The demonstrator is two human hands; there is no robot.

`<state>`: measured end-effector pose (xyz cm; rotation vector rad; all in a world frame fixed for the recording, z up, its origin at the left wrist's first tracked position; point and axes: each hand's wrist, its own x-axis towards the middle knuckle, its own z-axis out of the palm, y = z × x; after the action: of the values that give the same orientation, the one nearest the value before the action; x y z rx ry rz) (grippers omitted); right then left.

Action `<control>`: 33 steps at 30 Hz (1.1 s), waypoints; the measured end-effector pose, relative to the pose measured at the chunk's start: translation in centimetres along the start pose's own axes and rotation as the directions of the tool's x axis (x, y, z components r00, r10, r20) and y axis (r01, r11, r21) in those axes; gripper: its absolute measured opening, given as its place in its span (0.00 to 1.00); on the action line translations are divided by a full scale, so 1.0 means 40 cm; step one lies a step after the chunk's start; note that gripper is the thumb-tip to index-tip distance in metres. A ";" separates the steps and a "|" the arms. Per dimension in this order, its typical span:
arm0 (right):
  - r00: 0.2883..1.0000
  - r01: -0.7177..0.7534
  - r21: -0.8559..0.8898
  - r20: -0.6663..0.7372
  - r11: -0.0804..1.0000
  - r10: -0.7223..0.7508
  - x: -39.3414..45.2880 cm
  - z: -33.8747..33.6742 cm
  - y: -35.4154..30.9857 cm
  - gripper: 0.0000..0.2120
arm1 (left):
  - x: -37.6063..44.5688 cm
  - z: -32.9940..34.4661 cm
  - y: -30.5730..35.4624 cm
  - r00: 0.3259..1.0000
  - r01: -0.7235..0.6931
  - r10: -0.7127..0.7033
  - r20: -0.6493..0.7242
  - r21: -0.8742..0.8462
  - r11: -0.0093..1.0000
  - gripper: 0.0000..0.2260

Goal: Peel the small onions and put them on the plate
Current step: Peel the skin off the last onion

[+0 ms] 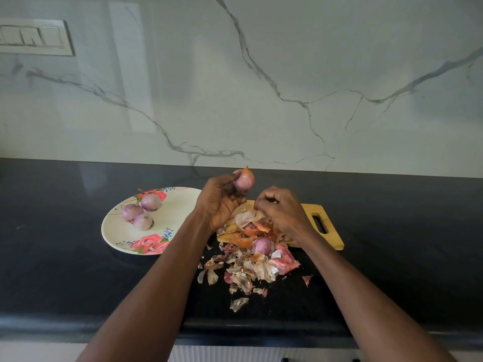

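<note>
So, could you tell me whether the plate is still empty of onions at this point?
No, three peeled onions already lie together on the flowered plate, left of the cutting board.

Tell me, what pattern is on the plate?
Cream plate with pink roses and small blue sprigs; head view.

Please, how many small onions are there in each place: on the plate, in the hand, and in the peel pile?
Onions on the plate: 3
Onion held in the left hand: 1
Onion in the peel pile: 1
Total: 5
</note>
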<state>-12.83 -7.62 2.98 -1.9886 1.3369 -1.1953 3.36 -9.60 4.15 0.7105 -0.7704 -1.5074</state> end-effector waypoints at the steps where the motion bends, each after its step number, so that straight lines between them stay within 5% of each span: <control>1: 0.999 0.023 -0.004 -0.037 1.000 -0.023 -0.001 0.003 0.003 0.10 | 0.000 0.000 0.000 1.000 0.003 -0.003 0.001 -0.002 1.000 0.08; 7: 0.933 0.194 0.053 -0.319 0.979 -0.168 0.006 0.001 0.010 0.12 | -0.004 0.005 -0.005 0.997 0.017 -0.023 0.070 0.090 0.996 0.07; 14: 0.920 0.193 0.146 -0.370 0.970 -0.127 0.013 0.004 0.018 0.08 | -0.007 0.015 -0.019 0.995 0.021 -0.035 0.098 0.140 0.990 0.07; 24: 0.870 0.188 -0.017 -0.462 0.982 -0.175 0.003 0.026 0.013 0.03 | -0.008 0.026 -0.030 0.994 0.062 -0.069 0.082 0.092 0.994 0.06; 33: 0.914 0.219 0.133 -0.376 0.967 -0.155 -0.002 0.005 0.009 0.04 | -0.007 0.022 -0.028 0.997 0.039 -0.048 0.067 0.124 0.991 0.05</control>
<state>-12.85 -7.70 2.58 -1.8646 1.1721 -1.7778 2.02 -9.21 3.75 0.7735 -0.9123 -1.5406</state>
